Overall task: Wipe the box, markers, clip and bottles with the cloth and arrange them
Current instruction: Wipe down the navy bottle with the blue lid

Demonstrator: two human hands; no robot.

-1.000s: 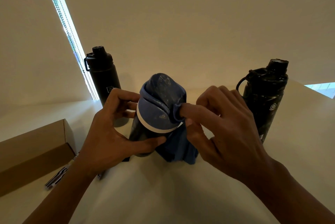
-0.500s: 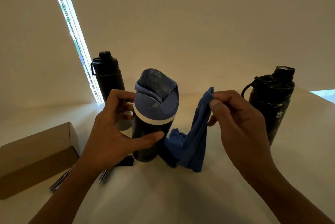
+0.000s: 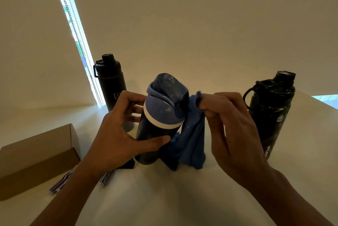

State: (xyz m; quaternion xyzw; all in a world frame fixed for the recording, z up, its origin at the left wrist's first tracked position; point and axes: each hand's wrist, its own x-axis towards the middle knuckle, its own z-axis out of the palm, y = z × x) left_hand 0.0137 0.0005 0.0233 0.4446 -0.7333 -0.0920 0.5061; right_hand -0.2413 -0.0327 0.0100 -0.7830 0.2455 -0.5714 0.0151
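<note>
Standing upright at the centre of the pale tabletop, the dark bottle with the blue flip lid and white collar band, long axis near vertical, top tipped slightly toward the left. Wrapped around its body from the left, the left hand: thumb across the front below the white band, fingers curled behind, a firm steadying grasp. Pinched just to the right of the lid, the blue cloth, its top corner held between thumb and fingertips of the right hand, the rest hanging down and bunching on the table against the bottle's base. Nearer to the lid, then, the right hand with the cloth; likely only a short leftward sweep needed to bring fabric onto the lid's right side.

Further out: a black metal bottle with loop handle behind the left hand, a larger black speckled bottle close beside the right hand, little clearance there. At far left a brown cardboard box, with striped markers partly hidden under the left forearm. Open table toward the viewer; a small black object by the bottle's base, possibly the clip, too hidden to tell.
</note>
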